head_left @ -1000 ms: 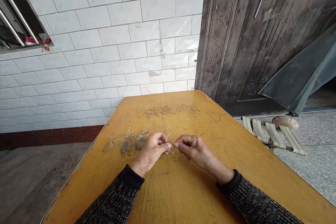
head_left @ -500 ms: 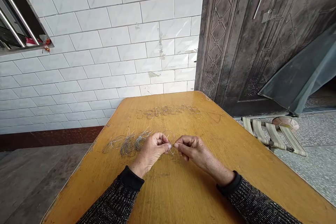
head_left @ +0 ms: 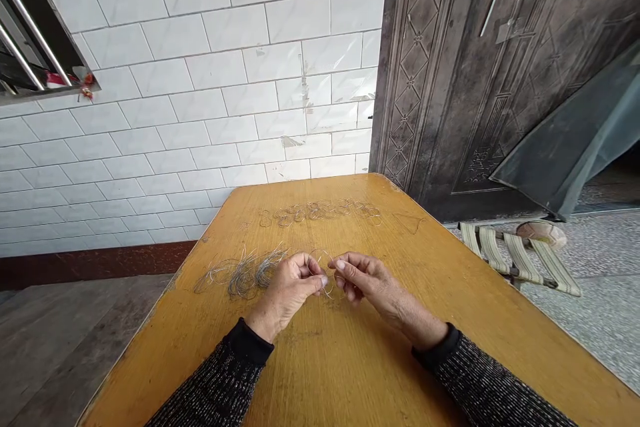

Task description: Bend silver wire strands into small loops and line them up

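Observation:
A thin wire loop (head_left: pixel 327 291) is pinched between the thumb and fingers of my left hand (head_left: pixel 295 285), above the middle of the table. Close to its right side, my right hand (head_left: pixel 367 280) has its thumb and forefinger together at the wire's upper part; the exact contact is too fine to make out. Left of my left hand lie loose bundles of grey wire (head_left: pixel 243 275). Farther back, several small wire rings (head_left: pixel 315 211) are spread in a row across the tabletop.
The wooden table (head_left: pixel 320 373) reaches to a white tiled wall (head_left: pixel 200 80). A dark patterned door (head_left: pixel 465 80) stands at the right. Beside the table are a folding stool with striped straps (head_left: pixel 520 259) and a ball (head_left: pixel 543 233). A barred window (head_left: pixel 35 27) is at upper left.
My right hand's thumb and forefinger have shifted slightly up, from beside my left fingertips to the upper part of the loop. My left hand keeps its pinch.

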A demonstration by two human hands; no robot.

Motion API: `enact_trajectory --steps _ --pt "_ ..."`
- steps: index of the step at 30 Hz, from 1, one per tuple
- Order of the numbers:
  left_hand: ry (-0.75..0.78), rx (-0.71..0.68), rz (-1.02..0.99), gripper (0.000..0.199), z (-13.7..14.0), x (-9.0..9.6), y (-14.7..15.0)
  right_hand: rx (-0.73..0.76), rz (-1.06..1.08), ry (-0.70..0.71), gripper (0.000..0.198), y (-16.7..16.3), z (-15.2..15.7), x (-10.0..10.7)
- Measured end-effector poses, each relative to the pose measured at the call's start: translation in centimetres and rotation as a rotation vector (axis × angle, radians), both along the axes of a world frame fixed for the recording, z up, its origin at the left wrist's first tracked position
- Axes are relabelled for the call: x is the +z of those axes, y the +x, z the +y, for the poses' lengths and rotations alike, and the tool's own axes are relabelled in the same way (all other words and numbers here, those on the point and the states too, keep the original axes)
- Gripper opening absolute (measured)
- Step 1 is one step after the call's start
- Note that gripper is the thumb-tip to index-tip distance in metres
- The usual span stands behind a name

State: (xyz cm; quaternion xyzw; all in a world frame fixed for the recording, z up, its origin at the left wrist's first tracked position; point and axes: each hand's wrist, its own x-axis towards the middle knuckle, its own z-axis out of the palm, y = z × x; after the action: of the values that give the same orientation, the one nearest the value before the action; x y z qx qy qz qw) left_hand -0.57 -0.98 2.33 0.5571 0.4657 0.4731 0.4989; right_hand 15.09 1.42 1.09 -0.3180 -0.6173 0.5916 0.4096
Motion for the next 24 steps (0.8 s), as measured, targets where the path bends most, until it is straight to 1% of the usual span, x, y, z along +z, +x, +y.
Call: enact_trajectory --steps 2,5,9,19,21,24 --pt "-0.011 -0.016 -0.017 0.017 -0.1 0.0 0.1 0.008 0.052 -0.004 0.035 0.0 -0.1 0.1" --pt "-0.023 -0.057 -0.063 0.020 -0.2 -0.1 0.2 0.029 0.084 0.041 0.036 -0.3 0.0 -0.1" --pt "-0.017 -0.063 -0.077 0.020 -0.3 -0.2 0.3 0.027 0.075 0.024 0.039 -0.5 0.2 -0.6" --pt "-0.001 -0.114 -0.059 0.023 -0.1 -0.5 0.3 0.102 0.026 -0.002 0.037 -0.1 0.5 -1.0" --pt "0.002 -0.112 -0.064 0.024 0.0 -0.4 0.3 0.094 0.045 -0.019 0.037 -0.2 0.4 -1.0" --pt "0.010 -0.072 -0.057 0.024 0.1 -0.4 0.3 0.099 0.071 -0.033 0.037 -0.5 0.2 -1.0"
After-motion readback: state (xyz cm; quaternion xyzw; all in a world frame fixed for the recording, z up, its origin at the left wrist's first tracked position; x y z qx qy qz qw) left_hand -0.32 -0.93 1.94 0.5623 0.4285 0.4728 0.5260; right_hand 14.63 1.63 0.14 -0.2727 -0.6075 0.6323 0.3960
